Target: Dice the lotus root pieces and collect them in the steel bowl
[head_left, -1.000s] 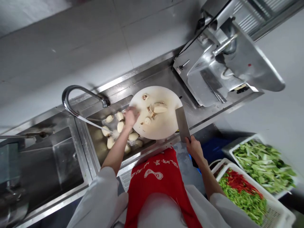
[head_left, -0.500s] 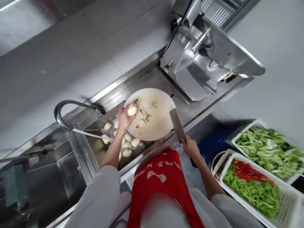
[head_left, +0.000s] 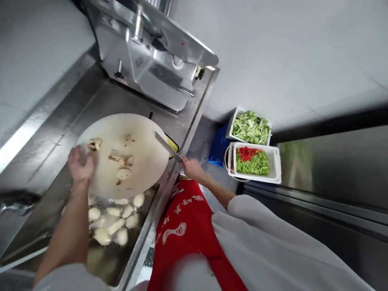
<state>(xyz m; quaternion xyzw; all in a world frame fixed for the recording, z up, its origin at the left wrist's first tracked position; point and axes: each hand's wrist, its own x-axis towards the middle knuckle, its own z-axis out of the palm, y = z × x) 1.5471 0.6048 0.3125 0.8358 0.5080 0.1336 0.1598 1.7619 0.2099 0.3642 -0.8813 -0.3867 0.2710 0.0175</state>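
Observation:
My left hand [head_left: 81, 165] is at the left edge of a round white cutting board [head_left: 148, 161], its thumb and fingers apart with nothing visible between them. Just above its fingertips lies a brownish trimmed lotus root end [head_left: 94, 144]. My right hand [head_left: 192, 169] grips the handle of a cleaver [head_left: 168, 147], whose blade rests over the board's right side. Several scraps lie mid-board, among them a pale holed lotus root slice [head_left: 123, 173]. Below the board, peeled lotus root pieces [head_left: 102, 236] sit in the water of the sink.
A metal slicing machine [head_left: 157, 76] stands on the steel counter beyond the board. A yellow object [head_left: 172, 148] shows beneath the board's right edge. Lower right, white baskets hold chopped greens [head_left: 251, 127] and green and red shreds [head_left: 252, 161].
The view has swung right. The pale lotus root piece has left my left hand, which is now open at the board's edge. My right hand still holds the cleaver.

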